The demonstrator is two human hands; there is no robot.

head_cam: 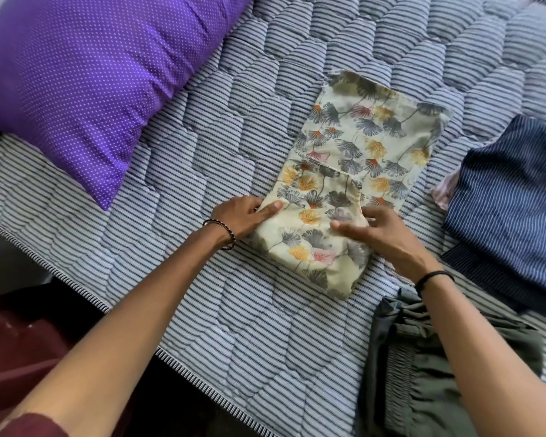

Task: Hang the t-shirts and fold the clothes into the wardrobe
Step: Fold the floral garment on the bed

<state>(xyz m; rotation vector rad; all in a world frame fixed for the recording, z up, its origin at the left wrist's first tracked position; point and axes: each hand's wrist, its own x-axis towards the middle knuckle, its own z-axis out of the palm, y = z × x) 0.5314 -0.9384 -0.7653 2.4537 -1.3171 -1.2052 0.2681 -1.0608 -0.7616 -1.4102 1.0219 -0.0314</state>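
Note:
A cream garment with a grey, yellow and pink floral print [356,159] lies partly folded in a long strip on the striped quilted mattress [202,310]. My left hand [243,216] grips its left edge, thumb on top and fingers tucked under the fold. At the right edge my right hand [382,234] pinches the fabric, with the thumb pointing left across the cloth. Both hands hold the near end of the strip, where the cloth is doubled over.
A purple pillow with white dots [85,80] lies at the back left. A blue pinstriped garment [511,209] sits at the right over something pink [442,193]. A grey-green garment with a gathered waistband [429,367] lies near the front right. The mattress edge runs diagonally at the lower left.

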